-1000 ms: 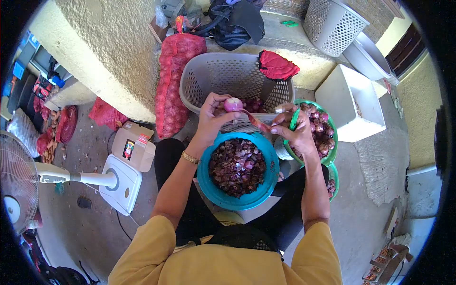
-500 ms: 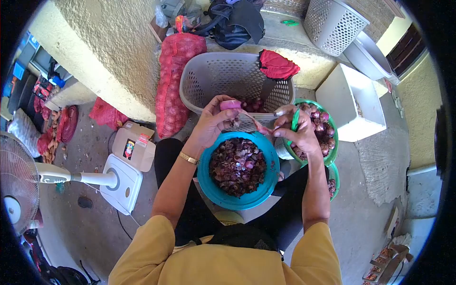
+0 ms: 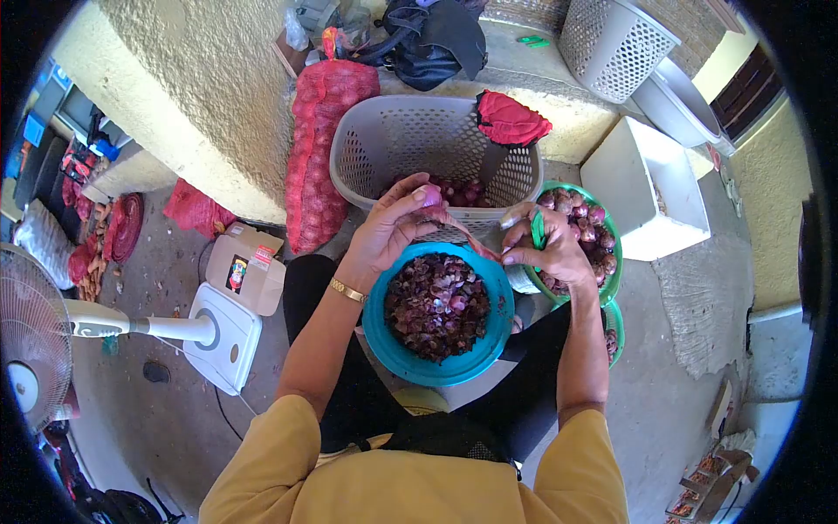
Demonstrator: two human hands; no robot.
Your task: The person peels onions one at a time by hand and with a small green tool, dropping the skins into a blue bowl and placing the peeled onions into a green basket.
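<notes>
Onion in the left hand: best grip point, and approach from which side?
Probably the rounded sides of the onion, between thumb and fingertips, coming from the left. The bulb is roughly round with no handle, and a peel strip runs off toward the right hand, so gripping from that side would likely foul it. The left hand holds it from the left.

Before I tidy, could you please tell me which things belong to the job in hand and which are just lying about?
Job: onion in left hand, peel strip, green object in right hand, blue basin, grey basket of onions, green basket.
Apparently lying about: fan, cardboard box, black bag.
</notes>
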